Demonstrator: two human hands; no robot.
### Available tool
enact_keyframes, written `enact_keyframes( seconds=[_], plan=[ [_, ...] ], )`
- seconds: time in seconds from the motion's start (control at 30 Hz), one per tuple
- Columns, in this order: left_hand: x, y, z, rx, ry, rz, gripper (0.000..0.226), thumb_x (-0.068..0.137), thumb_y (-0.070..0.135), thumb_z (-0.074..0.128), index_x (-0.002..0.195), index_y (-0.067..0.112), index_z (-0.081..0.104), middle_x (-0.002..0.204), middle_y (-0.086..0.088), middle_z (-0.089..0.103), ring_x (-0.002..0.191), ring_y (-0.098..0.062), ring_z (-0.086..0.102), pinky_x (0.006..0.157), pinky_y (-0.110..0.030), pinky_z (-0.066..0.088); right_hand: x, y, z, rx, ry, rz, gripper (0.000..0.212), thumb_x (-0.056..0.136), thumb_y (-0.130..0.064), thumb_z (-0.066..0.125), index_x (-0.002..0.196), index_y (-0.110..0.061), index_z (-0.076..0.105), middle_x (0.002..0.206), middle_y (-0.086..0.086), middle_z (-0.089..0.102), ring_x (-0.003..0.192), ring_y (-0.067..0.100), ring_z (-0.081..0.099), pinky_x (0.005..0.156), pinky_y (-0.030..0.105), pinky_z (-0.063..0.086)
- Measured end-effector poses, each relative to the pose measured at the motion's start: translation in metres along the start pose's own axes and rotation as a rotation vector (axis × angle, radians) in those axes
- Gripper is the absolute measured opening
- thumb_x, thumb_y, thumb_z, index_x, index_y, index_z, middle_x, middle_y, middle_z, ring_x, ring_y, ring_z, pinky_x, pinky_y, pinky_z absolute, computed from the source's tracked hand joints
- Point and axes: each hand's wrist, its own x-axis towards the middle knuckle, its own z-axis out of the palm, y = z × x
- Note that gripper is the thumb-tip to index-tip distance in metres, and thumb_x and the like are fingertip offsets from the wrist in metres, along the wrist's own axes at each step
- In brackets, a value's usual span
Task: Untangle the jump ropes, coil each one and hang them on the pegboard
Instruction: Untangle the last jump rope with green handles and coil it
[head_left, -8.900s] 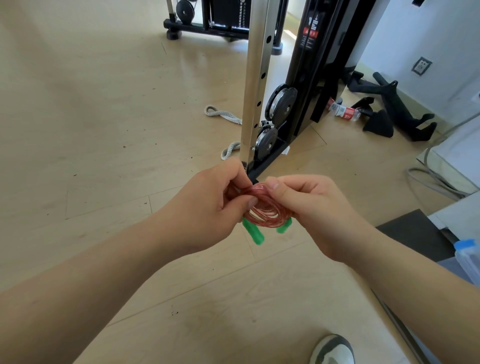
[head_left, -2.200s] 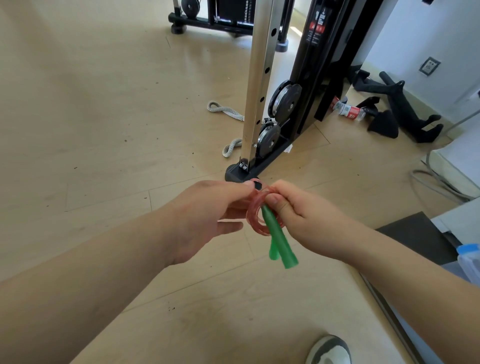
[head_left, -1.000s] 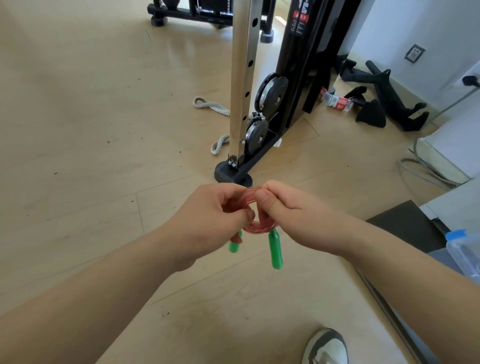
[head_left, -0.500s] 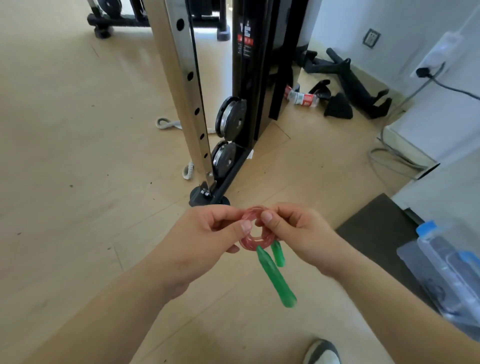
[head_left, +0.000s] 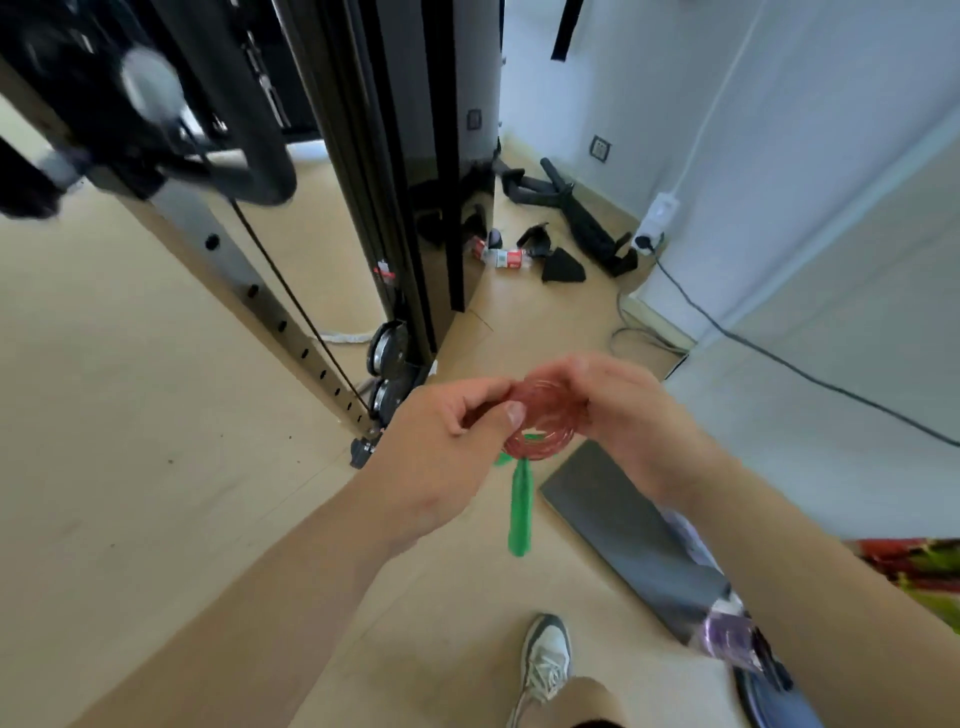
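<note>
A pale wood floor (head_left: 130, 441) fills the frame, with a black cable machine (head_left: 363, 182) at upper left. At centre, the left hand (head_left: 441, 457) pinches the coiled red jump rope (head_left: 545, 421); the right hand (head_left: 623, 410) grips its other side. A green handle (head_left: 519, 509) dangles below.

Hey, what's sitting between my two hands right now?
In the head view, the coiled red translucent jump rope sits between the left hand and right hand, pinched by both. A green plastic handle dangles below it.
</note>
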Motion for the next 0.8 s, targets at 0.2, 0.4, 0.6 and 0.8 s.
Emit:
enact_keyframes(
  seconds=[0.2,0.4,0.6,0.8],
  plan=[
    [0.010,0.134,0.002,0.160,0.041,0.098,0.021,0.103,0.012,0.058,0.111,0.020,0.076,0.079,0.008,0.069,0.059,0.009,0.058,0.056,-0.007,0.043,-0.014,-0.129,-0.028,-0.069,0.044,0.039,0.056,0.102,-0.053,0.037,0.088,-0.021,0.081,0.098,0.014,0.079,0.097,0.029,0.073,0.102,0.051,0.053],
    [0.037,0.218,-0.007,0.303,0.114,0.175,0.020,0.102,0.016,0.058,0.110,0.023,0.075,0.096,0.002,0.075,0.087,-0.006,0.065,0.078,-0.015,0.049,-0.019,-0.217,-0.063,-0.174,-0.050,-0.052,0.048,0.102,-0.045,0.050,0.111,-0.004,0.073,0.107,0.018,0.076,0.105,0.033,0.073,0.100,0.045,0.055],
    [0.086,0.278,-0.011,0.277,-0.001,0.253,0.022,0.103,0.016,0.057,0.113,0.025,0.075,0.093,0.011,0.075,0.086,0.001,0.067,0.074,-0.007,0.050,-0.013,-0.271,-0.093,-0.329,0.005,-0.083,0.021,0.092,-0.024,0.072,0.109,-0.014,0.074,0.107,0.012,0.077,0.106,0.028,0.072,0.099,0.039,0.055],
    [0.144,0.318,-0.014,0.277,-0.028,0.343,0.023,0.104,0.015,0.056,0.113,0.025,0.075,0.092,0.009,0.075,0.084,0.001,0.066,0.071,-0.003,0.047,0.008,-0.316,-0.125,-0.318,0.105,-0.099,0.015,0.100,-0.006,0.061,0.109,-0.008,0.072,0.100,0.021,0.075,0.087,0.024,0.072,0.092,0.037,0.057]
  ],
)
